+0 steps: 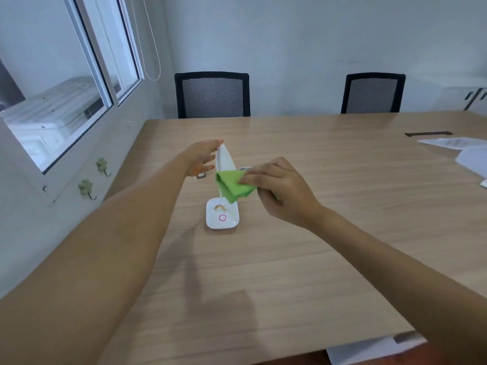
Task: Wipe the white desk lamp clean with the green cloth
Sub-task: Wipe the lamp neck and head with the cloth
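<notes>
The white desk lamp [224,159] stands on the wooden table, its head raised upright and its square base [223,216] in front, marked with a pink ring and some brown crumbs. My left hand [201,160] holds the top of the lamp head from the left side. A folded green cloth [233,186] is pinched in my right hand [280,189] and pressed against the lower part of the lamp head and neck, hiding them.
The wooden table [290,272] runs along a window wall on the left. Two black mesh chairs [213,94] [373,93] stand at the far edge. White papers [463,150] and a dark strip [428,133] lie at the right. A small grey object [200,176] sits behind the lamp.
</notes>
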